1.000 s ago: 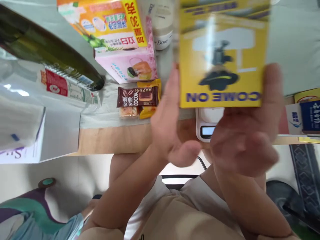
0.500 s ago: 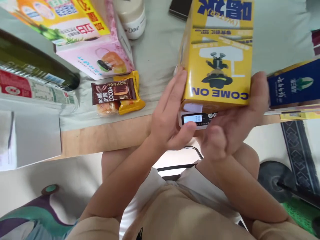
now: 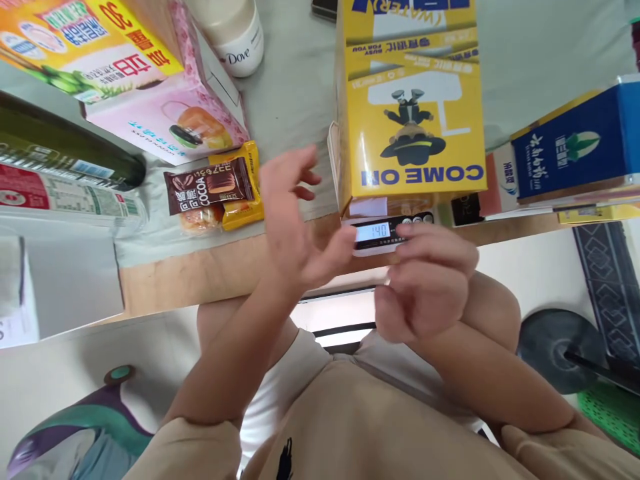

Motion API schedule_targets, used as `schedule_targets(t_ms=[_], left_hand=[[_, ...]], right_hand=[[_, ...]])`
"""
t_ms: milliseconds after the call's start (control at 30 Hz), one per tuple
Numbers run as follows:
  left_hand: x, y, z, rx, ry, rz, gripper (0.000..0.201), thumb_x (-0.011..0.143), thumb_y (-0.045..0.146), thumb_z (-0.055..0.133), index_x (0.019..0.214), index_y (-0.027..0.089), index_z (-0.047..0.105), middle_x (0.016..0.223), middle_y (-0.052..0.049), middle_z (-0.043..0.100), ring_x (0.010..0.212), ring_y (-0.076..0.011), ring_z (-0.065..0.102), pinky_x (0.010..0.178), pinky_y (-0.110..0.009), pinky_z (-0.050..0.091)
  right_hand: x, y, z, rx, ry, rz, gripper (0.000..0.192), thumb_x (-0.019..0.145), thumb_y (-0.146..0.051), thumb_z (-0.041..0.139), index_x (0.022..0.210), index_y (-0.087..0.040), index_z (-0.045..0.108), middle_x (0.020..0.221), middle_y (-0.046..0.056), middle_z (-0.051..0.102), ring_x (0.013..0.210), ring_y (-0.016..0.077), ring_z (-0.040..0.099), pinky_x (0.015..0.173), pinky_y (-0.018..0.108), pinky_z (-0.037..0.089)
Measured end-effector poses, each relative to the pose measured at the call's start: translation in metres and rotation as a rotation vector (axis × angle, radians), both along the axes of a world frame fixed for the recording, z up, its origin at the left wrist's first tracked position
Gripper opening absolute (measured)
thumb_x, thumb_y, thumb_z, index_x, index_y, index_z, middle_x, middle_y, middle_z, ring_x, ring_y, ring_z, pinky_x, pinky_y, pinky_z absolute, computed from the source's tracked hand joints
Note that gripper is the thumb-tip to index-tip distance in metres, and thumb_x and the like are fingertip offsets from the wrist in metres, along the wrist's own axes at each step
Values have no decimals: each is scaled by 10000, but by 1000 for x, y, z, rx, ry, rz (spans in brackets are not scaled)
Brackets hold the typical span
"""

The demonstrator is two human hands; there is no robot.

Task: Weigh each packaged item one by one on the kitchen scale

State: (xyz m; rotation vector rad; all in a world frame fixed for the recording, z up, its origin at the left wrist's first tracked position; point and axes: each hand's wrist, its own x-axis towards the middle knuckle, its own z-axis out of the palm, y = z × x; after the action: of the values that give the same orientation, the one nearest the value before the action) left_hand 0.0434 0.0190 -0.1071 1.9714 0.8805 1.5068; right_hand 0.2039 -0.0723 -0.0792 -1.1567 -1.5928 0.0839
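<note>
Both hands have come away from the yellow box point(image 3: 413, 127) since the frame half a second earlier, in which they were set against its sides. Left hand point(image 3: 295, 230): clear of the box, lying to the left of it and nearer the wearer; fingers half bent, thumb spread well away from them and directed at the left end of the display. Right hand point(image 3: 430, 277): nearer the wearer than the box and directly below it in view; fingers loosely curled. Owing to motion blur, I cannot tell whether its fingertips meet the thumb, nor whether either hand touches the kitchen scale point(image 3: 390, 233).

Yellow box found upright over the scale, with the display protruding from under its near edge. Reading appears to be 140, against 30 in that earlier frame.

Adjacent items on the worktop point(image 3: 200, 270): a cocoa snack packet point(image 3: 207, 187) lies over a yellow packet point(image 3: 245, 215), just left of the left hand. Beyond these stand a pink box point(image 3: 165, 130) and a Dove jar point(image 3: 240, 50). A dark green bottle point(image 3: 65, 143) lies at far left. To the right of the yellow box, a blue box point(image 3: 570, 147).
</note>
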Motion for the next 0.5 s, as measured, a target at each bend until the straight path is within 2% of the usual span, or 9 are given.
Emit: schedule_targets(t_ms=[67, 100, 200, 267, 333, 400, 500], left_hand=[[-15, 6, -3, 11, -13, 17, 797, 804, 819, 637, 1446, 369, 490, 1260, -51, 575, 971, -227, 595, 721, -405, 526], [-20, 6, -3, -1, 15, 11, 799, 790, 805, 670, 1437, 372, 490, 1248, -50, 579, 964, -224, 599, 714, -405, 532], [-19, -5, 0, -68, 205, -29, 874, 776, 736, 753, 1480, 319, 445, 1275, -92, 589, 1059, -264, 610, 800, -425, 570], [-8, -21, 5, -195, 339, 30, 857, 834, 742, 694, 1480, 246, 427, 1317, -141, 595, 1183, -312, 601, 961, -477, 553], [5, -35, 8, -308, 434, 111, 898, 821, 812, 654, 1443, 198, 448, 1361, -182, 598, 1280, -357, 579, 1075, -521, 495], [13, -42, 8, -376, 495, 165, 958, 779, 845, 671, 1436, 182, 456, 1416, -206, 585, 1343, -390, 551, 1127, -539, 452], [13, -42, 4, -394, 521, 175, 912, 813, 770, 705, 1474, 204, 432, 1460, -199, 569, 1375, -389, 530, 1147, -536, 441]], right_hand=[[6, 9, 6, 191, 81, -81, 163, 804, -232, 545, 966, -249, 554, 894, 36, 554, 884, 196, 629, 766, 408, 580], [7, 11, 7, 220, 105, -107, 154, 809, -235, 542, 962, -238, 556, 885, 36, 555, 871, 194, 620, 768, 409, 580], [8, 4, 4, 116, 91, -108, 165, 809, -248, 553, 974, -244, 549, 887, 30, 569, 861, 194, 597, 816, 424, 584], [11, -8, 1, 51, 52, -80, 221, 777, -223, 580, 994, -244, 549, 909, 28, 589, 868, 191, 598, 848, 425, 585], [17, -20, -4, -1, -10, -65, 266, 753, -222, 611, 1013, -243, 559, 940, 33, 611, 924, 207, 610, 883, 439, 573], [27, -31, -10, -34, -79, -83, 272, 744, -244, 638, 1007, -246, 568, 961, 35, 623, 982, 230, 620, 919, 464, 550], [42, -42, -20, -83, -131, -117, 279, 750, -277, 661, 1015, -262, 574, 971, 34, 614, 995, 255, 624, 938, 503, 528]])
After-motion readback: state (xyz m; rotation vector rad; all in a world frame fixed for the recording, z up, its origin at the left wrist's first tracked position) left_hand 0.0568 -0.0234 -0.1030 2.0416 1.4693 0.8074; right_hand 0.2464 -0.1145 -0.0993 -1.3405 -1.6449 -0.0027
